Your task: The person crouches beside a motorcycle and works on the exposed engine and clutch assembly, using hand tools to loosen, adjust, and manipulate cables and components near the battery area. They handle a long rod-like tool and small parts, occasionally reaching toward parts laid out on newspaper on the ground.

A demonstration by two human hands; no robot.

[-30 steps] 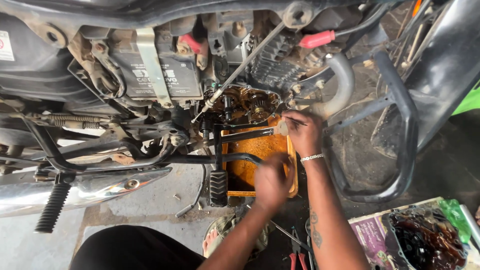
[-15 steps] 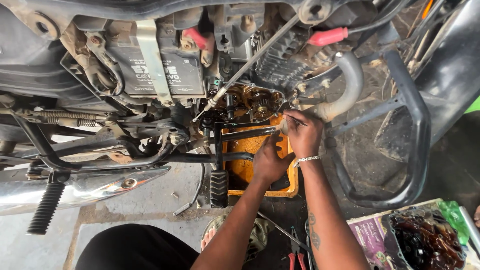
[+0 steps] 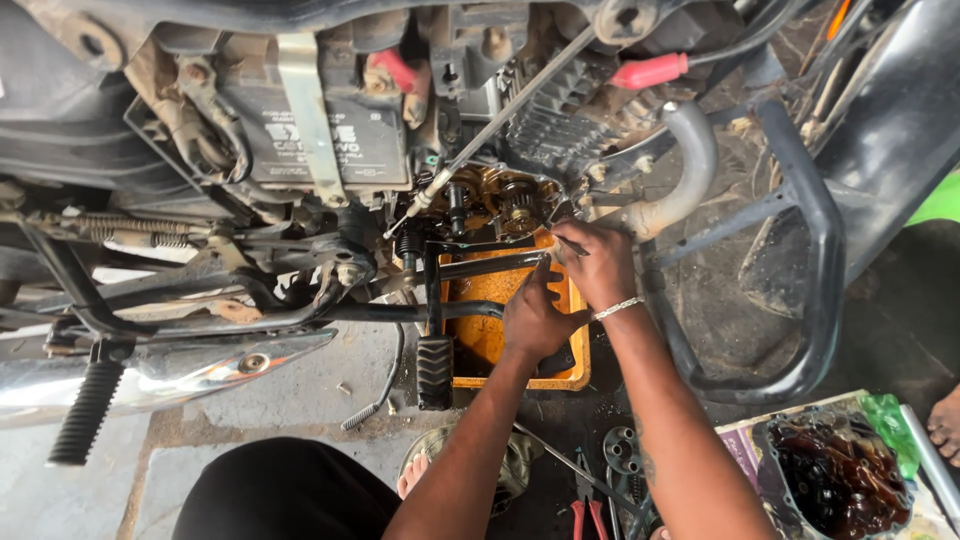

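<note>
Your hands (image 3: 570, 290) have room only toward 6 o'clock; gears (image 3: 500, 200) block 12, frame bar (image 3: 820, 230) 3, brake pedal (image 3: 433, 330) 9.

Orange drip tray (image 3: 480, 330), red plug cap (image 3: 648, 72), silver bracelet (image 3: 617, 309), black footpeg (image 3: 86, 411).

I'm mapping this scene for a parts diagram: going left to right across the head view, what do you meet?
Ribbed footpeg → black battery → rubber brake pedal → left hand → right hand → curved crash guard bar → tub of dark oily parts.
</note>
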